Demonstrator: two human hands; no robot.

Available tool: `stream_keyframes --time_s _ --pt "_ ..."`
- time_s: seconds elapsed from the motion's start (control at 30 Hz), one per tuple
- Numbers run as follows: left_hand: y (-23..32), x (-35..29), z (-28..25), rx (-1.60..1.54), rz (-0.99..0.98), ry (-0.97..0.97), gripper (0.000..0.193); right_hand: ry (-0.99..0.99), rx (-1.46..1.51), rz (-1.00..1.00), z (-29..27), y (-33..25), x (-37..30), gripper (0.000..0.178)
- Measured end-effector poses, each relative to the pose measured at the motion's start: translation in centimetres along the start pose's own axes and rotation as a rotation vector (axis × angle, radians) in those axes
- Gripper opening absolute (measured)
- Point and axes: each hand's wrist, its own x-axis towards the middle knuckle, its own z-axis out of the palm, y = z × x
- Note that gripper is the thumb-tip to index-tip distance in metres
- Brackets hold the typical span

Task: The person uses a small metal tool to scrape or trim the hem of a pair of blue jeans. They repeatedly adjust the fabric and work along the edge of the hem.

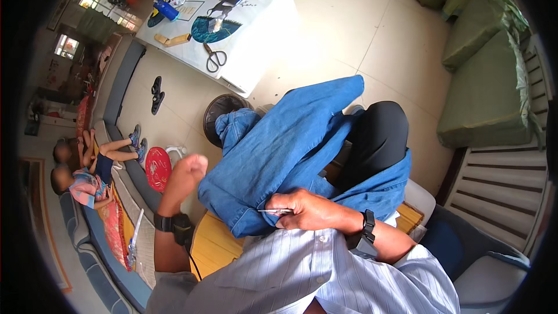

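Note:
A blue denim garment [285,128] lies across my lap, one long part stretching away from me and another over my right thigh. My right hand [305,209] rests on its near edge, closed around a small, slim metal tool [273,211] whose thin tip points left. The grip hides the rest of that tool. My left hand [189,174] is raised just left of the denim, apart from it, with its fingers curled together. Anything pinched in those fingers is too small to make out.
Ahead stands a white-covered table [261,40] with scissors [215,58] and a blue bottle [167,10]. A dark bin [212,119] and a red round stool [158,168] are at left. Two people sit on the left sofa [107,221]. Green cushions [482,93] lie on the right.

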Motion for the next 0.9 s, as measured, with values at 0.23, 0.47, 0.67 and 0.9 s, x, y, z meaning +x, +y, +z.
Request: stream_keyframes --time_s 0.23,0.47,0.67,0.9 --pt "10.0 9.4 8.7 0.113 0.267 -0.051 0.039 -0.094 -0.108 -0.006 0.2 0.3 0.0 0.024" --pt "11.5 12.8 12.0 0.019 0.363 -0.158 0.022 -0.084 -0.144 -0.017 0.1 1.2 -0.5 0.023" --pt "9.2 6.4 7.3 -0.560 0.170 0.085 0.012 0.231 -0.035 0.033 -2.7 -0.6 -2.5 0.011" --pt "1.4 2.7 6.0 -0.586 0.039 0.106 0.009 0.950 0.137 0.295 -8.7 0.7 -1.1 0.017"
